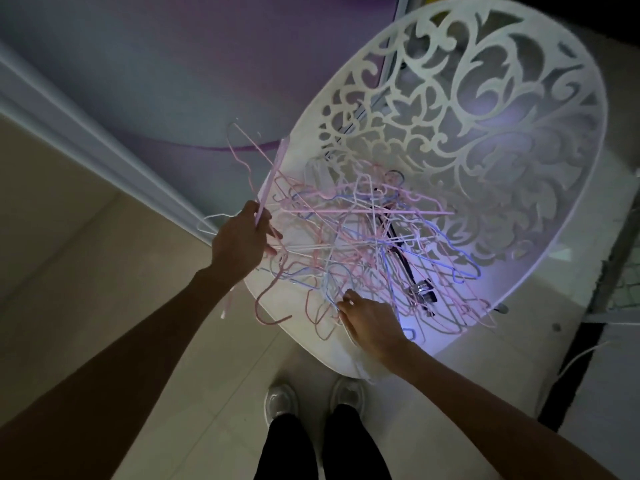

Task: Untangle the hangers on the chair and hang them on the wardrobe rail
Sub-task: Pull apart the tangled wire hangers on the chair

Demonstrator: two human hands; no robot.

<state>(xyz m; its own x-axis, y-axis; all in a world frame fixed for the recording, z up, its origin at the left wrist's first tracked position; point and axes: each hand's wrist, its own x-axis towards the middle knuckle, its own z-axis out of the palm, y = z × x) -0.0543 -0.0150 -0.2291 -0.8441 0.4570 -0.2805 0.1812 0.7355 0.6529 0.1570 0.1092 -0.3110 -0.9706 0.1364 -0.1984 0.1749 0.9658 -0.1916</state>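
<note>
Both our hands are in the hanger tangle on the chair seat.

Our right hand (pixel 369 323) has its fingers curled into pale wires at the heap's near edge; our left hand (pixel 242 239) pinches a pink hanger (pixel 270 178) lifted off the pile of hangers (pixel 363 237). These look light, springy and snag-prone, so we judge the hook or shoulder the best hold. Our white chair (pixel 485 116) cradles the whole pile; no wardrobe rail shows.

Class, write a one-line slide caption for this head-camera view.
Left hand lifts a pink hanger from the tangled hangers on a white chair; right hand works the pile.
</note>
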